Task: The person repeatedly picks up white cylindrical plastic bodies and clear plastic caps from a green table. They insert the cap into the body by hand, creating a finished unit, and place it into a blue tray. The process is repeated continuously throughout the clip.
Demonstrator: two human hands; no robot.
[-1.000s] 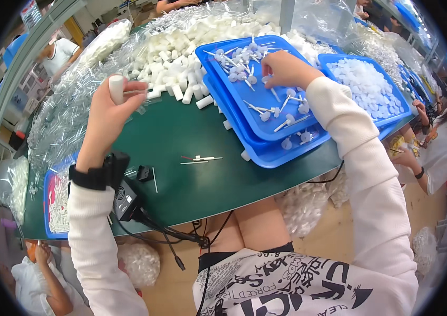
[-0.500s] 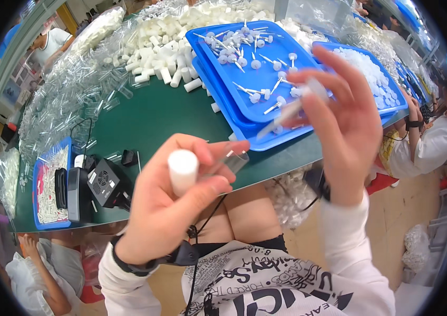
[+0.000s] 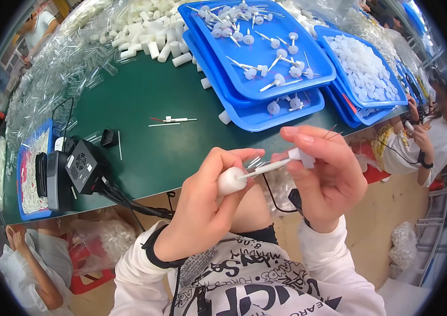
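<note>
My left hand [image 3: 197,210] is closed around a white foam-like cylinder [image 3: 229,181], its round end turned to the right. A short clear tube [image 3: 255,162] shows by the same hand's fingertips. My right hand [image 3: 331,181] pinches a white cap-like piece [image 3: 301,157] with a thin white stem [image 3: 271,167]. The stem points left, and its tip meets the cylinder's end face; how deep it goes in, if at all, I cannot tell. Fine wires stick up beside my right fingers. Both hands are raised in front of the table's near edge.
Stacked blue trays [image 3: 265,95] hold several stemmed pieces. Another blue tray [image 3: 339,95] holds white discs. White cylinders [image 3: 155,42] and clear tubes [image 3: 60,79] are heaped behind. A black device [image 3: 84,166] with cables stands left; thin parts [image 3: 173,120] lie on the green table [image 3: 144,95].
My right hand has come down and left with the stemmed piece, bringing its stem to the cylinder. My left hand has turned the cylinder's end rightward. The whole view has shifted.
</note>
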